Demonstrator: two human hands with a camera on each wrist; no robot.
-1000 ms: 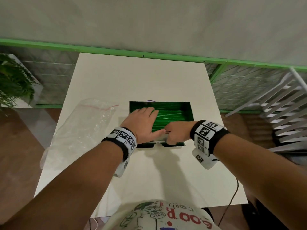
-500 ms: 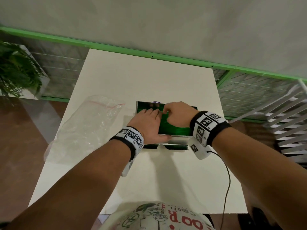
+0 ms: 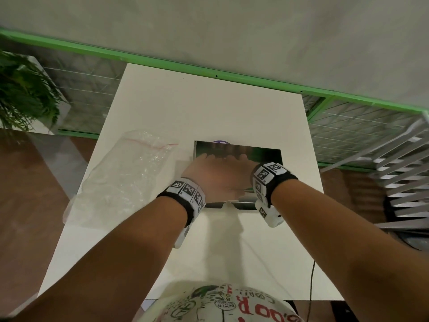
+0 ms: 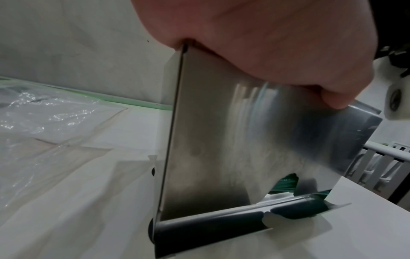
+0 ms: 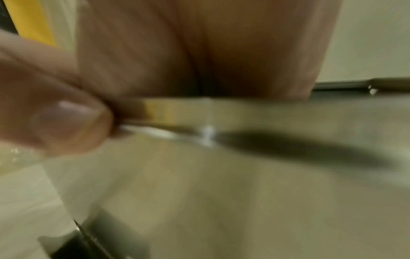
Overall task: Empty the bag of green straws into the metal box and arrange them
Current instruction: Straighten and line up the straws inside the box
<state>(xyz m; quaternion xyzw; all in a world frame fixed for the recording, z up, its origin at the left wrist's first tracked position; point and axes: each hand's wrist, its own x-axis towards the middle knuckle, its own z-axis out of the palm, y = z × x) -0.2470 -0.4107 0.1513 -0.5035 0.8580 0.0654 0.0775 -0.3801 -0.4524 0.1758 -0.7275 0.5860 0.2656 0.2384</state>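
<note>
The metal box (image 3: 264, 154) stands mid-table, and its shiny top panel mirrors my fingers. My left hand (image 3: 204, 175) lies over the box's left side. In the left wrist view its palm (image 4: 266, 43) covers the top corner of the box (image 4: 221, 149) and the thumb presses the front wall. Green straws (image 4: 286, 184) show through the opening low in that wall. My right hand (image 3: 243, 160) reaches over the box beside the left one. In the blurred right wrist view its thumb (image 5: 62, 119) and fingers pinch a thin metal edge. The clear plastic bag (image 3: 120, 177) lies flat and empty to the left.
The white table (image 3: 209, 108) ends at a green rail and grey wall behind. Something small and purple (image 3: 221, 142) peeks from behind the box. A plant (image 3: 21, 94) is at far left, a white rack (image 3: 394, 170) at right. A thin cable (image 3: 311, 282) hangs from my right wrist.
The green straws that lay open to view are now hidden under a shiny metal panel and my hands. My right hand moved from the front edge to the back, then over the top.
</note>
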